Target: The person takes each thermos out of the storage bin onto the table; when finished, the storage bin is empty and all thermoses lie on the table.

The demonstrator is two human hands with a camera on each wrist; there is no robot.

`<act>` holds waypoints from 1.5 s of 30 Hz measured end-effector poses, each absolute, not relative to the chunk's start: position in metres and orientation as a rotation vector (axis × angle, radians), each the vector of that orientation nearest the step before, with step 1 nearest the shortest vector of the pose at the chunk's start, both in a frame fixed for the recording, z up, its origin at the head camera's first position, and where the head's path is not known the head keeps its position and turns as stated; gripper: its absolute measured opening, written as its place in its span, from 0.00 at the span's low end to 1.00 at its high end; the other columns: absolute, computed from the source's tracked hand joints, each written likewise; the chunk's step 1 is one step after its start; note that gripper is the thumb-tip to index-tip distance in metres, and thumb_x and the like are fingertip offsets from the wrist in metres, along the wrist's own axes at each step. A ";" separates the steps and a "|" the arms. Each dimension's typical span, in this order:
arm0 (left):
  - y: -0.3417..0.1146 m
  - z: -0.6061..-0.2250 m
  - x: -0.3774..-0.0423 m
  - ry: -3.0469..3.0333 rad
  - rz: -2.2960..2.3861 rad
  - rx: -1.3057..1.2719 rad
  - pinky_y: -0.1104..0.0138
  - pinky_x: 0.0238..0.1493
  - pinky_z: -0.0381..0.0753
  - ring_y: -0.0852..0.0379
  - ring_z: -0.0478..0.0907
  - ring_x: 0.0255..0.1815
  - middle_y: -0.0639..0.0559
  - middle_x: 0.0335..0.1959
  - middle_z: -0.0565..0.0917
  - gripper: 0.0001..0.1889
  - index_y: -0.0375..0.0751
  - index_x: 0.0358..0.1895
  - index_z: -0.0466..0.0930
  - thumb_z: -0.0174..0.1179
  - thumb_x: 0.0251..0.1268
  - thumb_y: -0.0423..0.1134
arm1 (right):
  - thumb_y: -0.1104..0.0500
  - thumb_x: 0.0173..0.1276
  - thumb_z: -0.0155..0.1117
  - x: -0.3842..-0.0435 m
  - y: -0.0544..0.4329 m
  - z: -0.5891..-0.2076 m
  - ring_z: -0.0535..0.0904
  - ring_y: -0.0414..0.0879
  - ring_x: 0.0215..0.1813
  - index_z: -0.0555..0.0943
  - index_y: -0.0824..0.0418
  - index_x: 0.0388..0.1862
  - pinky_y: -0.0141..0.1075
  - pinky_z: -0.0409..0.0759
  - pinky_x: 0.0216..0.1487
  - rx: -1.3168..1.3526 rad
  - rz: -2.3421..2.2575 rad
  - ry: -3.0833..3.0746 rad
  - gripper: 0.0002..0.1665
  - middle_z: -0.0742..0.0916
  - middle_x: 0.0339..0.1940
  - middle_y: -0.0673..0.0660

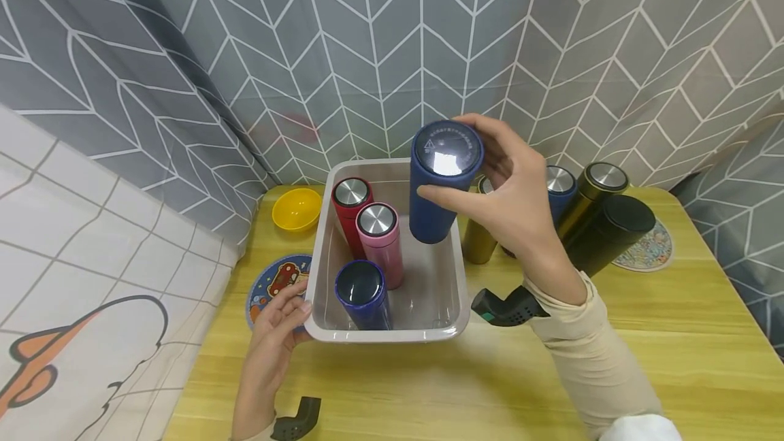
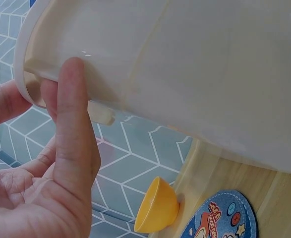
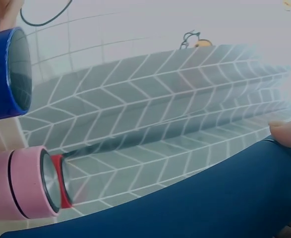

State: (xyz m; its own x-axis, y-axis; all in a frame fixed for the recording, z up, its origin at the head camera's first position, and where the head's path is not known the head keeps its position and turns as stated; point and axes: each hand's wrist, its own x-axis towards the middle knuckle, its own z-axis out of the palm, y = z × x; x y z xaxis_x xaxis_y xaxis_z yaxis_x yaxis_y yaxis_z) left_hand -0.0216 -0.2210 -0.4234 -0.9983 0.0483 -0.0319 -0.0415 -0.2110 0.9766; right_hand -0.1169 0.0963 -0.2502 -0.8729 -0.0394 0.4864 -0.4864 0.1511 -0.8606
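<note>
My right hand (image 1: 517, 189) grips a large dark blue thermos (image 1: 431, 213) round its upper part, thumb on the near side. The thermos hangs over the right half of a pale grey plastic bin (image 1: 429, 336); in the right wrist view its blue side (image 3: 195, 198) fills the bottom. Inside the bin stand a red thermos (image 1: 349, 213), a pink thermos (image 1: 384, 254) and a shiny blue thermos (image 1: 369, 312). At the bin's near left corner, my left hand (image 1: 275, 329) pinches the rim, as the left wrist view shows from below (image 2: 71, 148).
Right of the bin stand a gold thermos (image 1: 478, 240), another blue one (image 1: 559, 192), an olive one (image 1: 591, 196) and a tall black one (image 1: 612, 230). A yellow bowl (image 1: 297, 209) and a round blue mat (image 1: 269, 284) lie left. A patterned curtain (image 1: 392, 53) hangs behind the table.
</note>
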 end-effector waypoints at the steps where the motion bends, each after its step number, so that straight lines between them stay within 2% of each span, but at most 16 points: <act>1: -0.221 -0.423 -0.021 1.935 2.400 0.006 0.69 0.35 0.88 0.64 0.82 0.36 0.59 0.36 0.82 0.18 0.47 0.60 0.74 0.48 0.74 0.26 | 0.68 0.42 0.84 -0.114 0.098 -0.248 0.83 0.44 0.54 0.79 0.56 0.62 0.28 0.82 0.58 0.502 1.768 -2.079 0.44 0.87 0.53 0.51; 13: -0.222 -0.423 -0.021 1.930 2.395 0.010 0.69 0.36 0.88 0.64 0.82 0.37 0.59 0.36 0.82 0.19 0.48 0.60 0.75 0.48 0.74 0.26 | 0.77 0.37 0.83 -0.087 0.117 -0.242 0.83 0.48 0.53 0.79 0.63 0.60 0.27 0.83 0.57 0.530 1.858 -1.907 0.45 0.87 0.53 0.56; 24: -0.222 -0.423 -0.022 1.932 2.384 0.001 0.69 0.36 0.88 0.65 0.82 0.37 0.59 0.36 0.82 0.19 0.49 0.60 0.75 0.49 0.74 0.26 | 0.88 0.36 0.72 -0.072 0.143 -0.250 0.85 0.52 0.48 0.76 0.76 0.60 0.32 0.86 0.51 0.501 2.021 -1.644 0.45 0.87 0.50 0.64; 29: -0.221 -0.423 -0.021 1.930 2.398 0.018 0.69 0.36 0.88 0.64 0.82 0.37 0.58 0.36 0.82 0.19 0.48 0.60 0.75 0.48 0.74 0.26 | 0.89 0.37 0.70 -0.070 0.160 -0.260 0.85 0.51 0.50 0.76 0.75 0.61 0.31 0.84 0.51 0.392 2.050 -1.638 0.45 0.87 0.51 0.63; 34: -0.221 -0.422 -0.022 1.924 2.409 0.007 0.69 0.36 0.88 0.63 0.83 0.37 0.58 0.36 0.83 0.18 0.48 0.60 0.75 0.48 0.74 0.26 | 0.89 0.37 0.70 -0.070 0.179 -0.275 0.85 0.51 0.48 0.76 0.76 0.59 0.31 0.84 0.52 0.291 2.054 -1.643 0.44 0.89 0.47 0.62; 42: -0.221 -0.422 -0.022 1.909 2.424 0.004 0.69 0.36 0.88 0.63 0.83 0.37 0.58 0.37 0.83 0.19 0.48 0.60 0.76 0.48 0.74 0.26 | 0.91 0.39 0.67 -0.072 0.196 -0.301 0.87 0.49 0.46 0.76 0.76 0.58 0.30 0.86 0.48 0.169 2.094 -1.578 0.42 0.90 0.46 0.61; 45: -0.221 -0.422 -0.022 1.898 2.431 0.023 0.69 0.35 0.88 0.63 0.83 0.37 0.57 0.37 0.83 0.19 0.48 0.60 0.76 0.48 0.74 0.25 | 0.90 0.39 0.69 -0.071 0.199 -0.309 0.86 0.48 0.45 0.77 0.74 0.58 0.28 0.86 0.47 0.070 2.082 -1.611 0.42 0.90 0.46 0.60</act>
